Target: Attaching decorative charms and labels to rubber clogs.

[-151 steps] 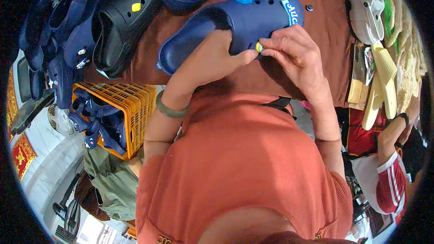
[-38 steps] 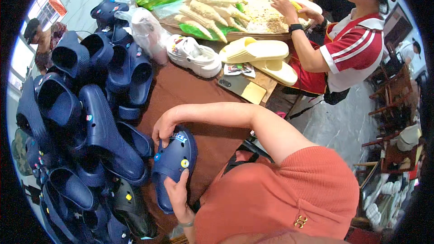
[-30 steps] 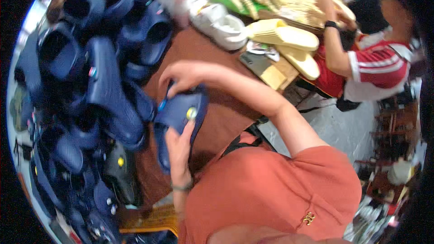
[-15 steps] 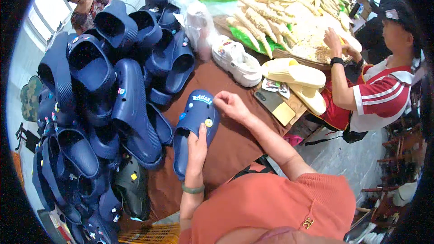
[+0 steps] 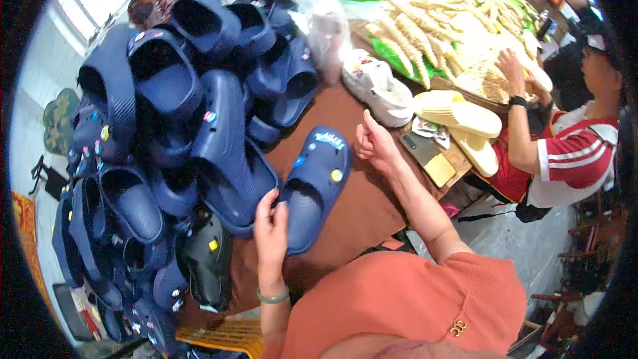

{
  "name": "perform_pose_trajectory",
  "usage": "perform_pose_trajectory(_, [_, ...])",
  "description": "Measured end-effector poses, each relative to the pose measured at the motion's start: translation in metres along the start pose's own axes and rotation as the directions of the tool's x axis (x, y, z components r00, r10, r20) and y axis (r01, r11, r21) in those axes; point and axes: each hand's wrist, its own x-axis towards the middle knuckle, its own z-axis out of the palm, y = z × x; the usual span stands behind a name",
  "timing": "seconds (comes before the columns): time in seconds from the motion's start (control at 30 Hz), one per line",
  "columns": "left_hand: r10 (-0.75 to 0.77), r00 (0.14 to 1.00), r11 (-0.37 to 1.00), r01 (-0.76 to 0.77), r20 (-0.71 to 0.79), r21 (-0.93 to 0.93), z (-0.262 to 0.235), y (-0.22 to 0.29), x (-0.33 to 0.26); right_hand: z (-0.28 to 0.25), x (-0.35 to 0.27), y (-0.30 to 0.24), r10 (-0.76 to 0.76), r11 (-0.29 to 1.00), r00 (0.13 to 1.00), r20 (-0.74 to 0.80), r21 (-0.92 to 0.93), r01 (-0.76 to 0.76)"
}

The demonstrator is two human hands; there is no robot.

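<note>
A navy clog (image 5: 316,193) lies toe away from me on the brown cloth, with a lettered charm, a yellow round charm and a small blue one on its upper. My left hand (image 5: 271,231) is at the left of its heel, fingers stretched out, between it and a larger navy clog (image 5: 222,133) of the pile; whether it touches either one I cannot tell. On the other side, my right hand (image 5: 377,143) hovers beside the toe, thumb raised and fingers loosely bent, with nothing seen in it.
Many navy clogs (image 5: 163,80) are heaped at the left, with a black clog (image 5: 206,259) nearer me. White clogs (image 5: 377,86), yellow slides (image 5: 458,116) and a phone (image 5: 417,145) lie beyond my right hand. Another person (image 5: 571,139) works at a tray of pale roots (image 5: 458,33).
My left hand has come off the clog's upper to its left side. My right hand has drawn away from the toe and loosened its fingers. The view has shifted.
</note>
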Motion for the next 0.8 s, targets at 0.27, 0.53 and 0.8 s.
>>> perform_pose_trajectory(0.27, [0.022,0.992,0.877,-0.08,0.126,0.474,0.009,-0.026,0.016,0.032,-0.06,0.014,-0.166,0.15,0.984,-0.057,-0.988,-0.032])
perform_pose_trajectory(0.53, [-0.042,0.971,0.999,0.033,0.236,0.042,0.038,-0.041,0.014,0.039,-0.075,0.036,-0.024,0.182,0.997,-0.077,-0.981,-0.072])
perform_pose_trajectory(0.8, [0.273,0.953,0.951,-0.247,0.129,-0.186,0.05,-0.03,0.011,0.025,-0.068,0.073,-0.286,0.753,0.957,-0.043,-0.627,0.197])
